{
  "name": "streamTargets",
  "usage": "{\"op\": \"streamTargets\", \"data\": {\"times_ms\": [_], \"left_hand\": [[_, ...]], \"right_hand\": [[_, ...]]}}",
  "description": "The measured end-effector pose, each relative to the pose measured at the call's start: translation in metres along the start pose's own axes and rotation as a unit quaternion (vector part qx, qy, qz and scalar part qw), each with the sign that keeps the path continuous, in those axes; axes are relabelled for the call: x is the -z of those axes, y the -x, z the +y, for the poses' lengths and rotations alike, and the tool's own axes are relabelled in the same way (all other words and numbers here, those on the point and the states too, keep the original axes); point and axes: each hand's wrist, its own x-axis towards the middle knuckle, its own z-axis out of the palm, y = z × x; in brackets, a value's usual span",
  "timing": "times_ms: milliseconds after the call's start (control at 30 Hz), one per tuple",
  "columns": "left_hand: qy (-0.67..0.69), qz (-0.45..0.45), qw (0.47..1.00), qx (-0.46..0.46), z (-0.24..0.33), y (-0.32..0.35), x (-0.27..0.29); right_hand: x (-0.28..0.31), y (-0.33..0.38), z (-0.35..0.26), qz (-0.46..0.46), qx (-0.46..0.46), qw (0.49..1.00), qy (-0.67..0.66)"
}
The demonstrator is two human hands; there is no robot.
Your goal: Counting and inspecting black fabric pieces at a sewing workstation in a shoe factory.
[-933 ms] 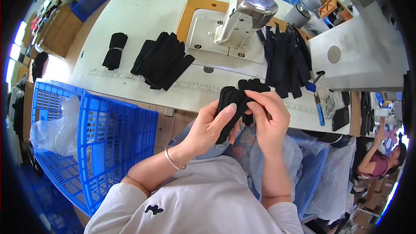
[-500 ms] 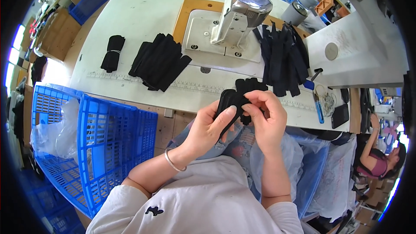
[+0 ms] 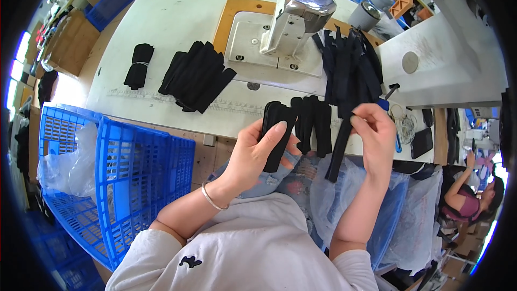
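Left hand (image 3: 257, 153) grips a bundle of black fabric strips (image 3: 301, 124) at frame centre. Right hand (image 3: 377, 137) pinches one black strip (image 3: 340, 148), probably from the pile (image 3: 350, 70) beside the sewing machine (image 3: 291, 27).

Bright even daylight, strong white glare at the left rim, white bench (image 3: 177, 16) a little overexposed, soft short shadows, centre sharp, heavy fisheye bending, dark vignette around the edges

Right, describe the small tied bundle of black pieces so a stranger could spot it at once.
Start at the sewing machine on the white table and look left, past the big fanned stack of black strips. The small bundle lies alone near the table's left end, the only one cinched round its middle by a light band.
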Motion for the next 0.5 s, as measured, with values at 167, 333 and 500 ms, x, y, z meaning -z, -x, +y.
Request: {"op": "streamTargets", "data": {"times_ms": [167, 333, 500], "left_hand": [[-0.027, -0.049, 0.997, 0.062, 0.004, 0.000, 0.002], [-0.012, -0.022, 0.999, 0.029, -0.004, -0.003, 0.001], [0.004, -0.014, 1.000, 0.019, -0.005, -0.003, -0.001]], "right_hand": [[-0.014, -0.018, 0.035, 0.007, -0.043, 0.986, 0.161], [-0.058, 0.007, 0.016, 0.046, 0.200, 0.940, 0.271], [-0.073, 0.015, 0.016, 0.035, 0.234, 0.933, 0.270]]}}
